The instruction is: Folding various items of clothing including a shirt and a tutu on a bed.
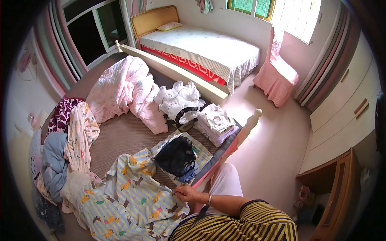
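Observation:
My right hand, with a bangle at the wrist, pinches the edge of a blue-and-yellow striped button shirt printed with dachshunds. That garment lies spread over the near part of the bed, rumpled, with a sleeve stretched away from me. My left hand is out of view. Just beyond my right hand, a black garment with thin straps rests on a pile with blue fabric and more dog-print striped cloth. Past that pile sits a stack of folded clothes, white on top and lilac below.
A white ruffled garment and a pink quilt lie farther across the brown mat. Heaped clothes line the left side. A bedpost rises at the right corner. Beyond stand another bed and a pink-covered chair.

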### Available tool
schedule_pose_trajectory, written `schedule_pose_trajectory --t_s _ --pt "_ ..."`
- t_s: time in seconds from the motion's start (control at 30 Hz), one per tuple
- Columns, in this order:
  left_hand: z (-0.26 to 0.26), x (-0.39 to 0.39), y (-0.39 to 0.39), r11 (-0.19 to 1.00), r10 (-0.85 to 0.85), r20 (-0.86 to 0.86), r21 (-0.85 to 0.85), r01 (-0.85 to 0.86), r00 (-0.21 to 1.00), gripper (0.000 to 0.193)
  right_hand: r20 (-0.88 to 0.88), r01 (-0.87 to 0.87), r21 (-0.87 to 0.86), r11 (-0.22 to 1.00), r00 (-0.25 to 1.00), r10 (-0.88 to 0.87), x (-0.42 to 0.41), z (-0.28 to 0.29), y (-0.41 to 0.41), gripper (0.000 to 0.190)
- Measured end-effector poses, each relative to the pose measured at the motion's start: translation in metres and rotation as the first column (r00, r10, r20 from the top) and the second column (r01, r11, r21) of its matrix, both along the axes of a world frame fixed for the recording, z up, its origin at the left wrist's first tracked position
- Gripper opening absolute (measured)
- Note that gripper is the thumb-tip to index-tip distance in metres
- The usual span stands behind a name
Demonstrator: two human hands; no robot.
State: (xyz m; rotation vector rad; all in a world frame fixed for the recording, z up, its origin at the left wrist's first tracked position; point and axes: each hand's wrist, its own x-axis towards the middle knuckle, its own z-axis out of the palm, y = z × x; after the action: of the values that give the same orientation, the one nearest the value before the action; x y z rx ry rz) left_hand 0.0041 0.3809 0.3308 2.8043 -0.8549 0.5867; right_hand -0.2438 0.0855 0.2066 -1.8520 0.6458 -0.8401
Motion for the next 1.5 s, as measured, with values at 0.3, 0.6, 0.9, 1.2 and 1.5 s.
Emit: schedule_pose_trajectory --t_s 0.3,0.6,0.9,1.2,1.5 --pt "-0.001 -0.004 0.000 1.000 0.022 0.032 -0.004 -0.021 0.999 0.055 -0.034 -0.058 -0.041 0.997 0.998 0.057 -0.004 0.017 -0.003 0.018" --pt "-0.034 0.013 0.004 0.981 0.025 -0.068 -0.192 -0.038 0.997 0.058 -0.131 -0.023 0.017 1.000 0.991 0.025 -0.002 0.011 -0.002 0.018" --pt "-0.023 0.009 -0.001 0.911 -0.111 -0.087 -0.406 0.067 0.990 0.056 -0.189 -0.004 0.207 0.978 0.981 0.044 0.000 0.008 0.000 0.016" --pt "-0.017 0.005 0.000 0.865 -0.150 -0.106 -0.496 0.078 0.983 0.052 -0.248 0.051 0.304 0.951 0.968 0.028 0.002 0.020 0.004 0.014" --pt "-0.012 0.005 0.000 0.833 -0.159 -0.177 -0.552 0.036 0.971 0.051 -0.253 0.090 0.386 0.918 0.967 0.012 0.005 0.027 0.005 0.014"
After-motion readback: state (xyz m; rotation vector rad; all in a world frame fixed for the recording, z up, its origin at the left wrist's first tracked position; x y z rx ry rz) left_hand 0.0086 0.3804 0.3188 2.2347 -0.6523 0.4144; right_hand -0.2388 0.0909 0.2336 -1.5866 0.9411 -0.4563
